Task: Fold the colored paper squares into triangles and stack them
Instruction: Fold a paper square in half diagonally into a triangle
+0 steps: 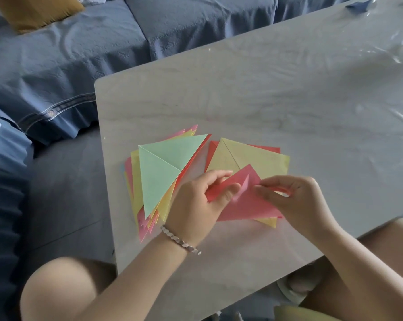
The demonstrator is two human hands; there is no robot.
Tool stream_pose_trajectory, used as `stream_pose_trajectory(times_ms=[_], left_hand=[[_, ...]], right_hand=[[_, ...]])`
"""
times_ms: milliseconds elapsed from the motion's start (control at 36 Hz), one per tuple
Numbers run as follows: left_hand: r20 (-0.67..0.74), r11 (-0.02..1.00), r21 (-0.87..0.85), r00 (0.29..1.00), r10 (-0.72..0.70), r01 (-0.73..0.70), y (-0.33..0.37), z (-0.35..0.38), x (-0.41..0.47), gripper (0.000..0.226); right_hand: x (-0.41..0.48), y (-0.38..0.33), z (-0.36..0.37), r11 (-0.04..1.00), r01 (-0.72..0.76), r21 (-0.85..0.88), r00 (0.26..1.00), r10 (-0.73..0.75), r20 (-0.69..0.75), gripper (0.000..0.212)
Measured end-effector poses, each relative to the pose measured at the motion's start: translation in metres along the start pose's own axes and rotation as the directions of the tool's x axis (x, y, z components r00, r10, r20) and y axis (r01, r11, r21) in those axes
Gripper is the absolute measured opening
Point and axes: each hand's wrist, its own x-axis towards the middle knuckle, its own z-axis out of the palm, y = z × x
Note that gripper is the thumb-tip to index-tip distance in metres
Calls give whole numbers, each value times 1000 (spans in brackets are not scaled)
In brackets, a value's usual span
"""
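Note:
A stack of folded triangles (160, 172) lies at the table's left, a pale green one on top, with yellow, pink and red edges fanning out beneath. To its right lies a pile of flat squares (260, 158), the top one yellow over red. Above that pile's near corner a pink paper (244, 202) is partly folded. My left hand (200, 200) pinches its left edge. My right hand (295, 198) pinches its right side. A silver bracelet circles my left wrist.
The grey table (265, 93) is covered in clear plastic film, wrinkled at the far right. A blue sofa (68, 54) with a mustard cushion (36, 10) runs behind and to the left. My bare knees flank the table's near edge.

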Motion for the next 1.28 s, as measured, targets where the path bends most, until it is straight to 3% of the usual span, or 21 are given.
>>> stream_pose_trajectory(times_ms=[56, 139, 250, 444, 528, 1278], left_hand=[[-59, 999, 7, 997, 39, -38, 4, 3, -2, 63], [-166, 996, 62, 984, 70, -60, 5, 8, -4, 37], [-241, 999, 26, 970, 33, -27, 6, 10, -5, 20], [-267, 999, 19, 963, 34, -30, 14, 9, -7, 18], [-281, 999, 25, 959, 29, -23, 16, 8, -7, 14], [-217, 993, 84, 971, 100, -84, 23, 4, -12, 20]], right_hand=[[-2, -3, 0, 1000, -1, 9, 1000, 2, -19, 25], [-4, -7, 1, 999, -4, 39, 998, 6, -67, 22], [-6, -12, 3, 998, -7, 63, 996, 13, -94, 23], [-10, -20, 6, 968, -101, 228, 980, 136, -144, 14], [-12, -23, 6, 948, -144, 285, 971, 191, -144, 21], [-17, -31, 2, 960, -26, 278, 988, 68, -139, 12]])
